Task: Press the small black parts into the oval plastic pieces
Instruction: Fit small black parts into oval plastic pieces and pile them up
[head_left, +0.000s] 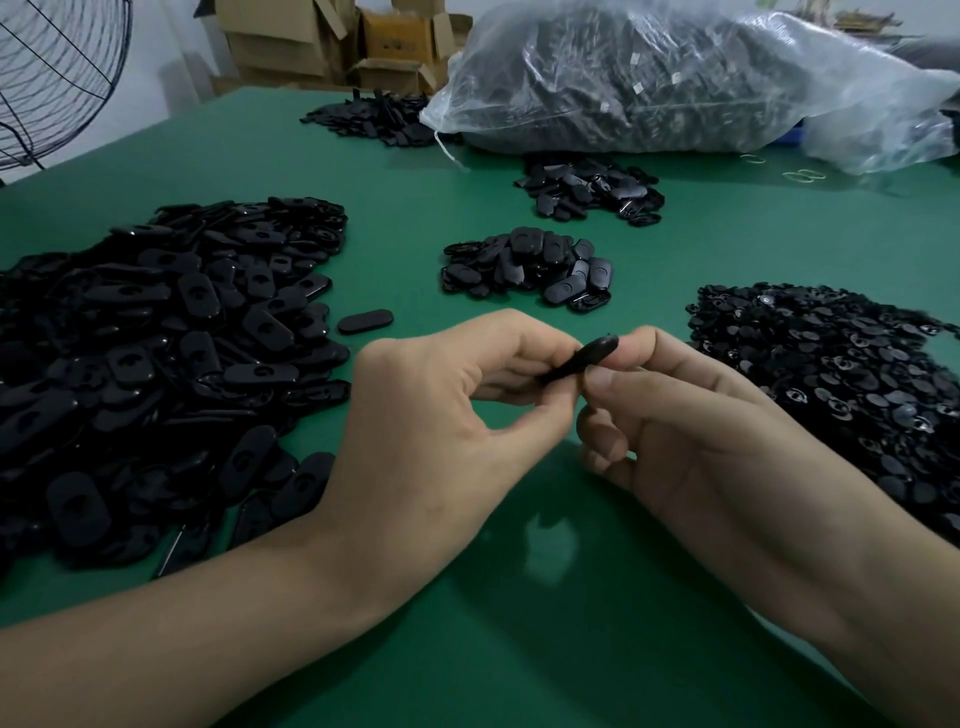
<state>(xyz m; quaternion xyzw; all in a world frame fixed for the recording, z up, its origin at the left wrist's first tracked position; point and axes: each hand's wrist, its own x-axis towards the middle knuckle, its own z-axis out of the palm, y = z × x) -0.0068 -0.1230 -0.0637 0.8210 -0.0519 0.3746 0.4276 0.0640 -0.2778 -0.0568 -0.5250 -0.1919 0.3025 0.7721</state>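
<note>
Oval piece (582, 359) pinched by left hand (441, 415) and right hand (701, 431); bag (857, 98) holds parts (597, 67).

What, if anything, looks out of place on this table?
Little. One oval piece lies alone on the green table, just off the big left pile. A few rubber bands lie loose by the plastic bag. No damage shows.
</note>
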